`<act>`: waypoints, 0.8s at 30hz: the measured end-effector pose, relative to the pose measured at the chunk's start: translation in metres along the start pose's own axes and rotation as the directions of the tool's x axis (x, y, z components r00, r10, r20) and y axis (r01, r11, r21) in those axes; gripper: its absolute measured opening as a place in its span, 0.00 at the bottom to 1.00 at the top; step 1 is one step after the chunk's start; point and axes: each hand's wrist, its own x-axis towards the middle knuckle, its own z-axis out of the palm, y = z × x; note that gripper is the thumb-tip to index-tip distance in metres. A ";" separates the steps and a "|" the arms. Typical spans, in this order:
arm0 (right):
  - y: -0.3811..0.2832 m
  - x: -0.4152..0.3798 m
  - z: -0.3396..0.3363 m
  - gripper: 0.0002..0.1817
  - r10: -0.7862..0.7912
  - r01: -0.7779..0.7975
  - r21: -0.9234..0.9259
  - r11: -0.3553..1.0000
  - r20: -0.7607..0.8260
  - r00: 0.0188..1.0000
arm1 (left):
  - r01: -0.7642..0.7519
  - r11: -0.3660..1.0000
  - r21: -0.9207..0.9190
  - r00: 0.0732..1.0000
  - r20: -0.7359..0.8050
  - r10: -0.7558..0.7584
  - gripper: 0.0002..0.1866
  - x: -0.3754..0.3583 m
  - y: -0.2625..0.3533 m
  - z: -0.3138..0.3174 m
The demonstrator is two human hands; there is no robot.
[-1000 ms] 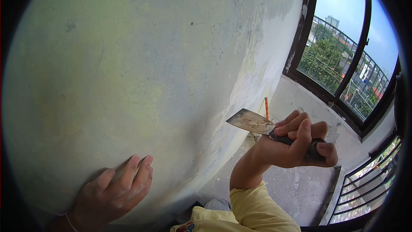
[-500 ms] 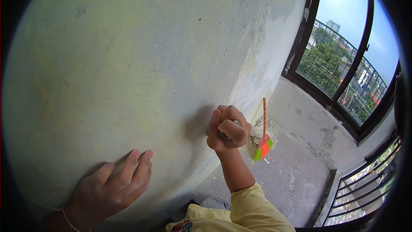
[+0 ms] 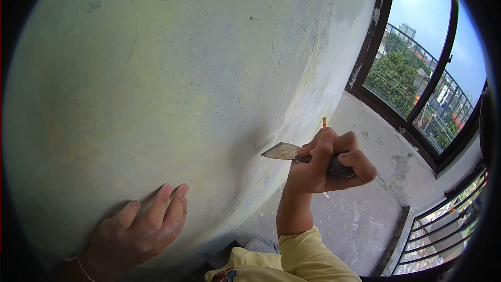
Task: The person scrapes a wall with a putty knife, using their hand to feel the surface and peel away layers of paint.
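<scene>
My right hand point(image 3: 331, 162) is wrapped round the dark handle of a scraper point(image 3: 282, 151). Its flat metal blade points left toward the painted wall point(image 3: 172, 99), the tip close to the surface near a strip of peeling paint. Lower left, my left hand point(image 3: 138, 230) rests on the wall with its fingers stretched out and holds nothing. Cracks, scratches and worn yellowish and grey patches mark the wall.
Behind my right hand, the tip of an orange broom handle point(image 3: 324, 122) shows; the rest is hidden. A dark-framed window point(image 3: 402, 120) is at upper right, above a flaking low wall point(image 3: 386, 151). Stained floor point(image 3: 344, 219) lies below, with a barred opening point(image 3: 441, 224) at lower right.
My right hand has moved right and away from the wall, turning so that the scraper's blade now shows. It now covers most of the broom. My left hand has stayed in place.
</scene>
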 end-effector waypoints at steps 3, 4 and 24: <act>-0.006 0.015 0.007 0.20 -0.041 0.048 0.030 0.998 -0.184 0.982 | -0.057 0.996 0.072 0.998 0.012 0.057 0.09 0.001 -0.002 -0.001; 0.001 0.006 0.006 0.20 -0.042 0.048 0.028 0.998 -0.183 0.982 | -0.055 0.996 0.071 0.998 0.016 0.054 0.09 0.002 -0.001 -0.001; -0.011 0.021 0.000 0.18 -0.093 0.065 -0.171 0.983 -0.164 0.982 | -0.052 0.998 0.046 0.998 0.026 0.051 0.09 -0.001 -0.002 -0.001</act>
